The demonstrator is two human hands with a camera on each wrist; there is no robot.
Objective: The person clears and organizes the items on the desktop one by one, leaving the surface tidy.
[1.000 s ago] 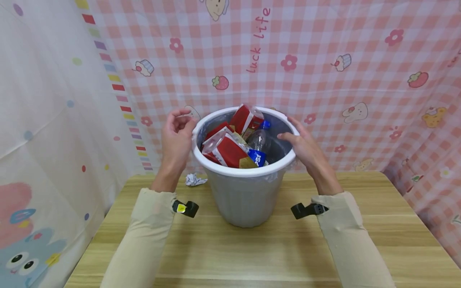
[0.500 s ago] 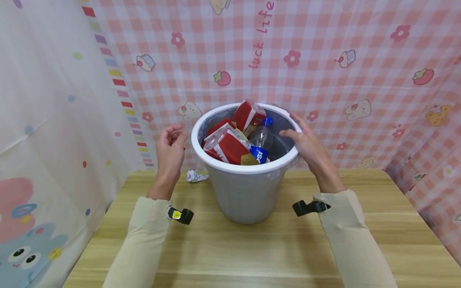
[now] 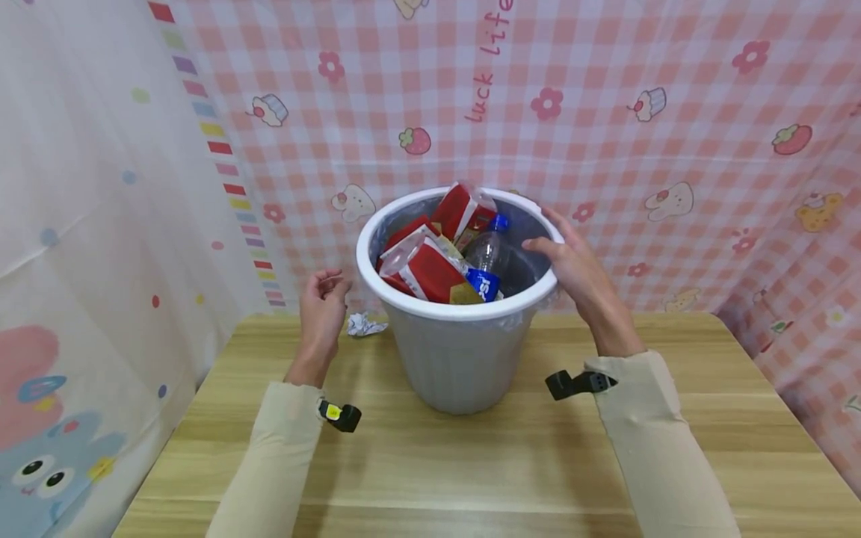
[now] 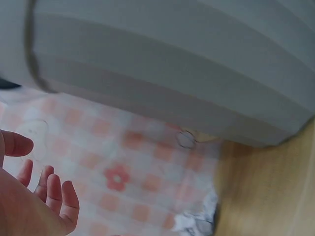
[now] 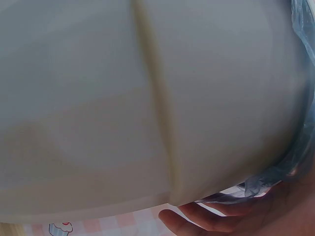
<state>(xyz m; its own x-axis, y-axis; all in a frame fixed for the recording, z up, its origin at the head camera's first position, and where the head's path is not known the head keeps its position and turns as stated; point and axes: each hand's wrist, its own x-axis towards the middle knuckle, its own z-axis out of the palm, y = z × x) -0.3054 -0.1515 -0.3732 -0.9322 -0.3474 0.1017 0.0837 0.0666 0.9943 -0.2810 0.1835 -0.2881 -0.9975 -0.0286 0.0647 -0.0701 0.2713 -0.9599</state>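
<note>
A grey trash can point(image 3: 464, 359) with a white rim and a clear plastic liner stands upright on the table. Inside lie red and white packets point(image 3: 433, 270) and a clear plastic bottle point(image 3: 489, 252) with a blue cap and label. My right hand point(image 3: 584, 275) grips the can's right rim, thumb over the inside and fingers along the outside. To the left of the can, my left hand point(image 3: 324, 317) hangs with loosely curled fingers and holds nothing. A crumpled paper ball point(image 3: 363, 325) lies just right of it, partly seen in the left wrist view too.
The wood-grain table point(image 3: 457, 478) runs under both forearms. Behind the can hangs a pink checked cloth point(image 3: 605, 164), and a white patterned curtain point(image 3: 121, 246) covers the left side. Each wrist wears a small black camera mount.
My left hand has left the can's left rim and come down, now near table height beside the paper ball. My right hand stays on the rim. The head view has shifted slightly.
</note>
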